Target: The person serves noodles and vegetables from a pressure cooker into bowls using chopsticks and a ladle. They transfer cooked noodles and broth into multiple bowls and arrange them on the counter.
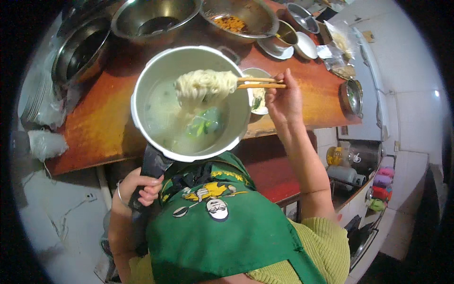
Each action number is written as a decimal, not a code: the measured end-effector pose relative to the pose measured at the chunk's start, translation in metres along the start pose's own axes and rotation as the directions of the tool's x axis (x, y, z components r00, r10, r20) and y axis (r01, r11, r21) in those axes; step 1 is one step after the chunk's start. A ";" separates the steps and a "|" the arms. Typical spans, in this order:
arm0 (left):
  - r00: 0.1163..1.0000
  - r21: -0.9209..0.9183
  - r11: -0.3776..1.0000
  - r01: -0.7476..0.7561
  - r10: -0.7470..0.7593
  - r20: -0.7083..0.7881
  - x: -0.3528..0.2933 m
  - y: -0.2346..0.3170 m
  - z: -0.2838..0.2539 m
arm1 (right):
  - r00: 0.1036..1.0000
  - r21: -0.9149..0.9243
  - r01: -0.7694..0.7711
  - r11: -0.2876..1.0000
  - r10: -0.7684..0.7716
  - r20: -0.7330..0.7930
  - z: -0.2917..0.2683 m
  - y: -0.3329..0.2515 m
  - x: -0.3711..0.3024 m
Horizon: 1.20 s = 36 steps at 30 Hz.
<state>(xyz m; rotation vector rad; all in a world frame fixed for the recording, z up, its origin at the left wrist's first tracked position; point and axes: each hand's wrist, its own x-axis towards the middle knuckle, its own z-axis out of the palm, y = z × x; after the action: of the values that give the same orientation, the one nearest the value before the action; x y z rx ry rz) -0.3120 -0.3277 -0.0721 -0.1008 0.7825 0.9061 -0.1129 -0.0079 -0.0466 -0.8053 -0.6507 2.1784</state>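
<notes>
My left hand (142,187) is closed round the black handle (152,171) of a silver pot (136,102), which it holds over the near edge of the table. Cloudy broth with some green leaves (203,124) fills the pot's lower part. Between the fingers of my right hand (286,100) is a pair of wooden chopsticks (260,83). Their tips grip a thick bundle of pale noodles (206,85), lifted above the broth with strands hanging down. Just right of the pot, partly hidden by it and my right hand, a white bowl (259,111) holds some noodles and greens.
Large metal basins (156,34) line the table's far side, one with orange-red sauce (230,23). White plates (306,46) and small metal bowls stand at the back right. Another metal bowl (351,98) sits by the right edge. Stacked bowls (38,102) are at the left.
</notes>
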 end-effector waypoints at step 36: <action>0.988 -0.086 0.995 -0.056 0.067 0.140 0.005 -0.020 -0.054 | 0.995 0.178 -0.062 0.982 0.045 0.094 0.006 -0.026 -0.011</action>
<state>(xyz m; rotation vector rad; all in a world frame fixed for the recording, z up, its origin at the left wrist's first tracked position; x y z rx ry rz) -0.3256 -0.3584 -0.1190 -0.0832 0.6184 0.9932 -0.0998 -0.0013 -0.0218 -0.6398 -0.4708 2.2947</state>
